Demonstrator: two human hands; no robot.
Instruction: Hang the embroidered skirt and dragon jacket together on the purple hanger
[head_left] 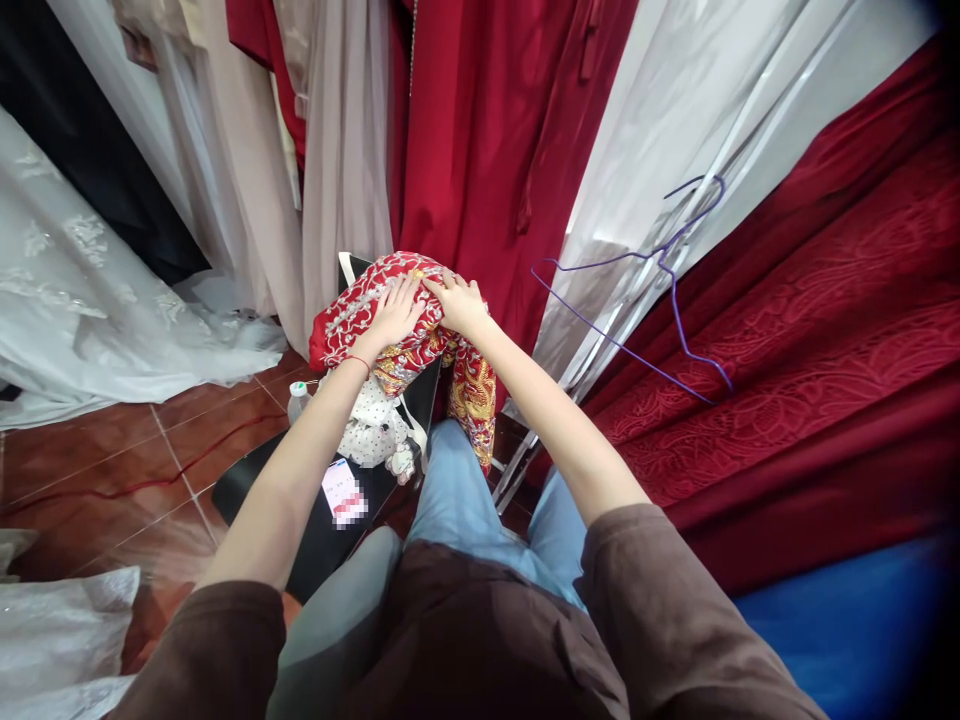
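A red garment (352, 318) with silver and gold embroidery lies bunched at the far end of a black bench (262, 490), one part hanging down over its right side. My left hand (399, 312) rests on the embroidered cloth with fingers spread. Beside it, my right hand (457, 302) lies on the same cloth, its fingers apart and pointing toward the left hand. Next to the garment on the bench are a white dotted cloth bag (369, 430) and a lit phone (343, 492).
A bottle (298, 400) with a green cap stands left of the bag. Purple hangers (664, 250) hang at the right before red dresses (825, 300). White gowns (97, 260) reach the tiled floor (135, 450) on the left. A metal rack is at centre right.
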